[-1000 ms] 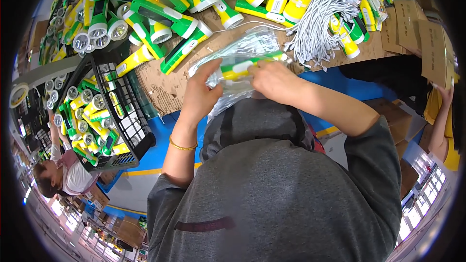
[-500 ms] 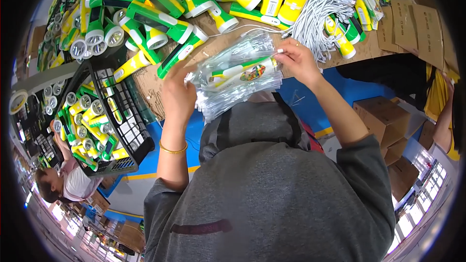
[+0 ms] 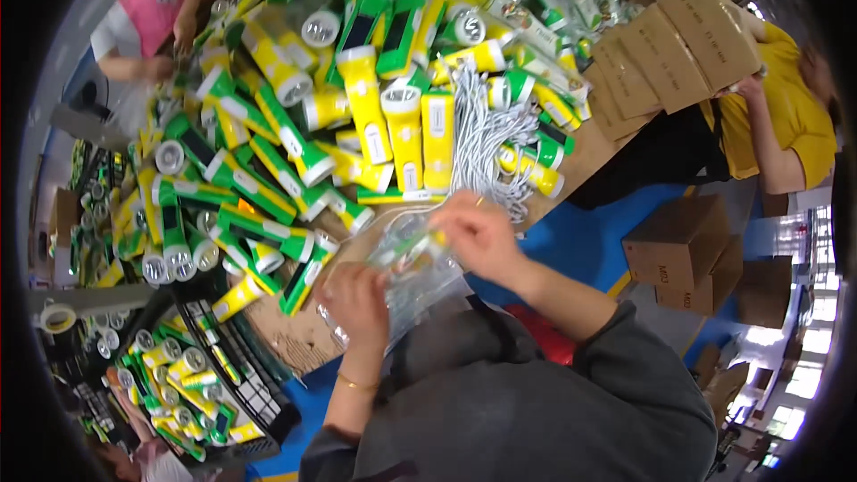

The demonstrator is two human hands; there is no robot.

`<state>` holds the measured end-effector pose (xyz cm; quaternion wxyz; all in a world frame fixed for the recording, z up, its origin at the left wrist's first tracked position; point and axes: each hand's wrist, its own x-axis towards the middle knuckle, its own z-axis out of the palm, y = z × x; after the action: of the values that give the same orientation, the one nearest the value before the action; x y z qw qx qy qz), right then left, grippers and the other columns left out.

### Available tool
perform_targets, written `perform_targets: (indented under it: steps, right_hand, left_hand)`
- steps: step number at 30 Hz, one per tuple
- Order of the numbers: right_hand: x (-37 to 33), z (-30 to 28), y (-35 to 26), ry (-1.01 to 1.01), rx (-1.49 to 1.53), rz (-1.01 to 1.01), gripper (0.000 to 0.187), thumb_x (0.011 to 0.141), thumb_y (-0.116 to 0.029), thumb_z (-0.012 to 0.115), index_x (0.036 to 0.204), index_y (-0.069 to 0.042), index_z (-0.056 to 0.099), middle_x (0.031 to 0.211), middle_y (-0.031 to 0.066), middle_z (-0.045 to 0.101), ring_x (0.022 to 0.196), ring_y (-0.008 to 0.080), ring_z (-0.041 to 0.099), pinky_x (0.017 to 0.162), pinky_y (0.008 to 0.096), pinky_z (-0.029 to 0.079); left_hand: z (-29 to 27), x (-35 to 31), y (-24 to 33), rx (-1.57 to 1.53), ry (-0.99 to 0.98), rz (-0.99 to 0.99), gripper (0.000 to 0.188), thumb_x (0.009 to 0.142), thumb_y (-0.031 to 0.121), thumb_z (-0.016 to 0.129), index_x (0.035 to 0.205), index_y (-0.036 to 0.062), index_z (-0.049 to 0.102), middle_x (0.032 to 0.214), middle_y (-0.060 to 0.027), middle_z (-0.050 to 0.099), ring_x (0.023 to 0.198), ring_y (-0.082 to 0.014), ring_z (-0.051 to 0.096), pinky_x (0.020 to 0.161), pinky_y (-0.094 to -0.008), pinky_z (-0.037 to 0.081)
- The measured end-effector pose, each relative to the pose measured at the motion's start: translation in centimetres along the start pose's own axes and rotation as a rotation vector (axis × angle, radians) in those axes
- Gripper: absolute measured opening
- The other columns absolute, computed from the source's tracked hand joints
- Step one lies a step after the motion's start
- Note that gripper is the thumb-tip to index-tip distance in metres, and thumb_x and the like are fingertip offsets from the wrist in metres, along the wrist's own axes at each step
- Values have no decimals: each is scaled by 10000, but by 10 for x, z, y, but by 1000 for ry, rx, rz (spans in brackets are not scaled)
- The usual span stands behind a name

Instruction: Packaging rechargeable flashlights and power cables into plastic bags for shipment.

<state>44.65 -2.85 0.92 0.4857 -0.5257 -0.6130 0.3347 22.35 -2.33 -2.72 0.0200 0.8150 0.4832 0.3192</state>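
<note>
A stack of clear plastic bags [image 3: 413, 281] lies close in front of me at the near table edge. Green, yellow and mixed-colour print shows through the blur on the top one. My left hand [image 3: 357, 303] is closed on the left side of the bags, fingers curled over the edge. At their upper right, my right hand [image 3: 482, 236] has its fingers pinched on the top bag, partly smeared by motion. Just beyond the hands lie a bundle of white cables [image 3: 491, 152] and a large heap of green and yellow flashlights [image 3: 366, 103].
A black crate [image 3: 237, 366] of flashlights stands at the left, with a tape roll [image 3: 58, 319] nearby. Flattened cardboard [image 3: 669, 54] is held by a person in yellow [image 3: 786, 125] at right. Cartons [image 3: 683, 254] sit on the floor. Another person in pink [image 3: 152, 9] works far left.
My view has tilted up toward the far side of the table. The right hand has moved inward over the bags, its fingers curling more. The left hand still grips their left side.
</note>
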Motion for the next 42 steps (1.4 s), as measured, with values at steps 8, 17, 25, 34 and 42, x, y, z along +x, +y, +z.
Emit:
perform_targets:
  steps: [8, 17, 25, 34, 42]
  right_hand:
    - [154, -131, -30, 603, 254, -152, 137, 974, -123, 550, 937, -14, 624, 780, -2, 568, 666, 77, 501, 594, 233, 402]
    - [92, -83, -102, 58, -591, -642, 120, 798, 47, 621, 909, 3, 634, 879, 131, 605, 792, 247, 616, 665, 291, 489]
    - [52, -46, -96, -92, -147, -367, 97, 820, 32, 611, 887, -18, 660, 823, 108, 644, 710, 238, 627, 625, 314, 496]
    - [142, -138, -7, 680, 133, 45, 208, 961, -194, 536, 846, -47, 627, 781, -4, 587, 722, 86, 550, 641, 269, 445]
    - [135, -99, 18, 315, -265, 23, 316, 919, -133, 638, 1212, -16, 627, 1117, 68, 663, 934, 152, 639, 812, 271, 502]
  left_hand:
    - [-4, -41, -10, -271, -94, -218, 195, 816, 46, 685, 1000, 40, 623, 1035, -141, 655, 983, -334, 616, 878, -389, 479]
    - [-68, 76, 42, -293, 240, 77, 357, 826, 91, 696, 1140, -19, 565, 1118, -209, 596, 1029, -403, 564, 932, -457, 435]
    - [-55, 51, 44, -754, -176, -225, 86, 824, -18, 627, 900, 24, 623, 807, -124, 574, 707, -286, 583, 626, -388, 470]
    - [-30, 9, -12, -49, -143, -215, 83, 865, 93, 614, 902, 32, 572, 821, -157, 568, 773, -371, 555, 683, -462, 432]
    - [9, -94, -33, 17, -596, -102, 730, 691, 309, 795, 1325, 95, 503, 1397, -168, 430, 1299, -336, 410, 1004, -464, 346]
